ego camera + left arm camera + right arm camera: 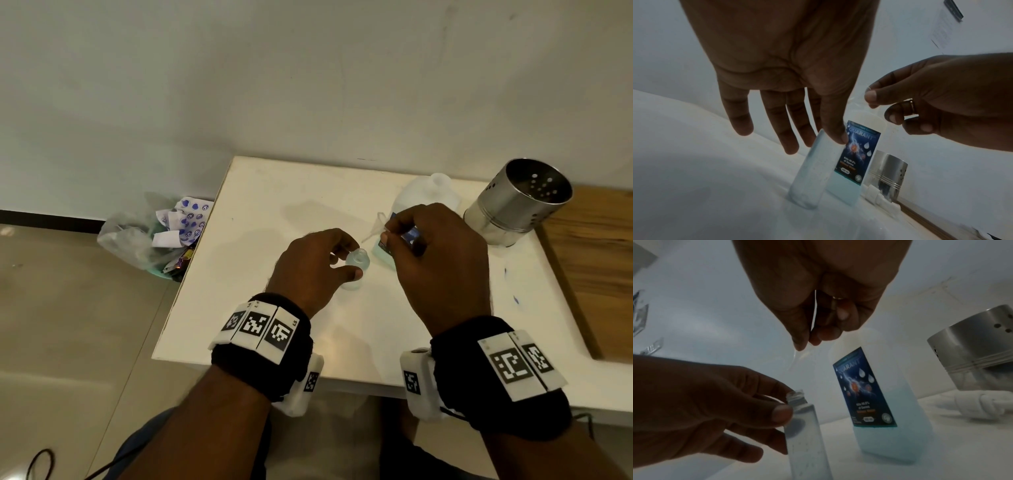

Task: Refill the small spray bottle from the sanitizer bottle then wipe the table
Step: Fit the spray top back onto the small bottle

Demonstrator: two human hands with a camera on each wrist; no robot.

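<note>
White laminate is making up the table (pixel 281 192), the biggest thing in sight, set against a pale wall. Standing on its far right corner is a perforated steel canister (pixel 520 197), with what look like rolled white cloths (pixel 982 404) lying at its foot. Next in size, the sanitizer bottle (pixel 875 389) is standing upright near the middle-right, translucent, blue-labelled, neck open, with blue liquid filling only its lower part; it is probably light enough to tip one-handed, though its smooth walls may be slippery, so a grasp around the labelled waist seems safest. Just beside it, the small spray bottle (pixel 807 431) is standing uncapped and looks nearly empty. It is light and easily toppled, so holding it at the shoulder below the threads seems sensible, and that is where the left hand (pixel 315 267) is steadying it, thumb and fingertips curling round the neck. The right hand (pixel 442 260) is hovering just above, pinching a small clear funnel (pixel 375 228), thin and flimsy-looking plastic, its spout pointing toward the open mouth but not yet seated.
</note>
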